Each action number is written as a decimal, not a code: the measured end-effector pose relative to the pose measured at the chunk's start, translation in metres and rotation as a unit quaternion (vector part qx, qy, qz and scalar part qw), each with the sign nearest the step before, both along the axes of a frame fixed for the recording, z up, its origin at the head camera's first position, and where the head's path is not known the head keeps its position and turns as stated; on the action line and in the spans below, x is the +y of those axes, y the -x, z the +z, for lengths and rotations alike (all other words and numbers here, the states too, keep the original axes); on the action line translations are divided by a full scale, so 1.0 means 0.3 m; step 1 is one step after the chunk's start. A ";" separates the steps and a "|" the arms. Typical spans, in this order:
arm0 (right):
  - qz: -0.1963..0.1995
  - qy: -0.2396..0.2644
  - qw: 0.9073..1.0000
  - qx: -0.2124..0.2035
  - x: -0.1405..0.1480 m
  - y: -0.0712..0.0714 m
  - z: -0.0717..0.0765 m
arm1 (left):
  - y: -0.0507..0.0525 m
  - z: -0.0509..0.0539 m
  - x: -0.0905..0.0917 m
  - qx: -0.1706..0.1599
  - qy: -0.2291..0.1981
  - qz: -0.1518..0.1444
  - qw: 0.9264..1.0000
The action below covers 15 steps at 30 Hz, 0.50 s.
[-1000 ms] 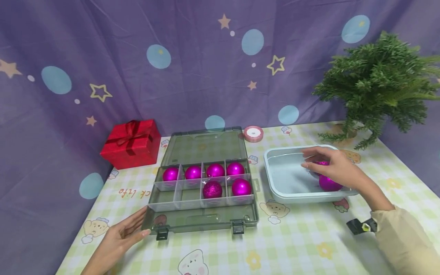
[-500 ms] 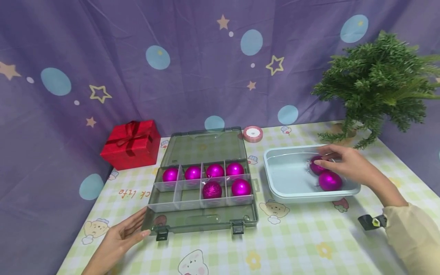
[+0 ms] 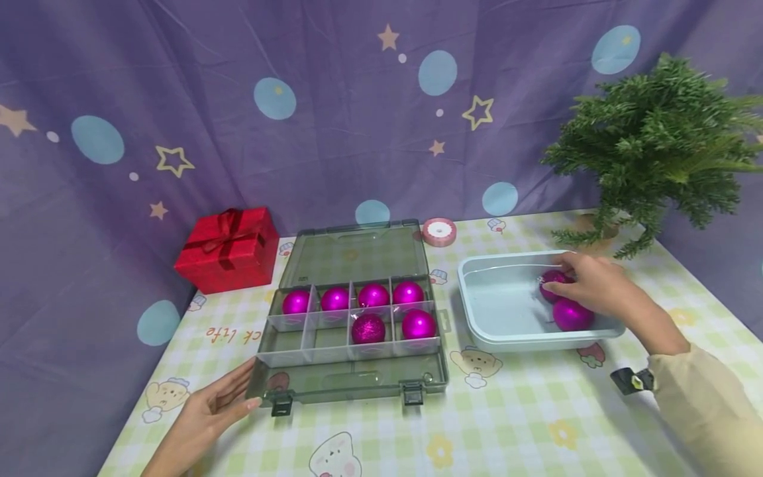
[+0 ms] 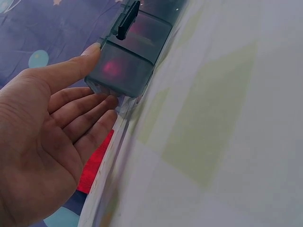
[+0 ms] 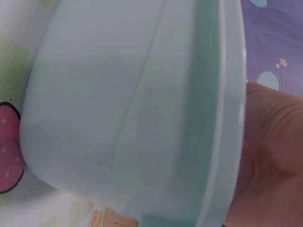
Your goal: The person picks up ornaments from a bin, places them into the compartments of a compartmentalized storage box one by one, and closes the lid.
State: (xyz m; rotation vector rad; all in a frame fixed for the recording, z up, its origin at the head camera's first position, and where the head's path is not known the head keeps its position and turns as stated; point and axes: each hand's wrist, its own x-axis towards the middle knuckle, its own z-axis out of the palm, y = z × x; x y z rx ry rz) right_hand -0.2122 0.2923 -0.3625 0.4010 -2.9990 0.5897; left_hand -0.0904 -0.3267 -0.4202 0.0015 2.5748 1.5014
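Observation:
A smoky clear compartment box lies with its lid raised at the back. Magenta baubles fill its back row; a glittery bauble and a shiny bauble sit in the two right front compartments. My left hand touches the box's front left corner, thumb on the front edge, fingers extended along the side. Inside the pale blue tub, my right hand holds a glittery magenta bauble between thumb and fingers. Another bauble lies against it. In the right wrist view, the tub hides the fingertips.
A red gift box stands at the back left. Behind the compartment box lies a pink ribbon roll. An artificial Christmas tree rises at the back right, its lower branches close to the tub. A curtain hangs behind the table.
My right hand has moved right and down over the glittery bauble in the tub, and its fingers have closed around it. The left hand and the compartment box have stayed in place.

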 end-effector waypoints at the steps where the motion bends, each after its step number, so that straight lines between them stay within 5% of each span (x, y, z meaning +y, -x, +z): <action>1: -0.005 -0.010 1.000 -0.003 -0.004 0.002 0.001 | 0.000 0.001 0.001 0.001 0.001 0.000 1.000; 9: -0.021 -0.079 0.996 -0.020 -0.027 0.007 -0.001 | -0.002 0.002 0.003 0.002 0.001 -0.002 1.000; 15: 0.020 -0.061 0.998 -0.017 -0.038 0.024 -0.021 | -0.003 0.004 0.003 0.001 0.003 0.000 1.000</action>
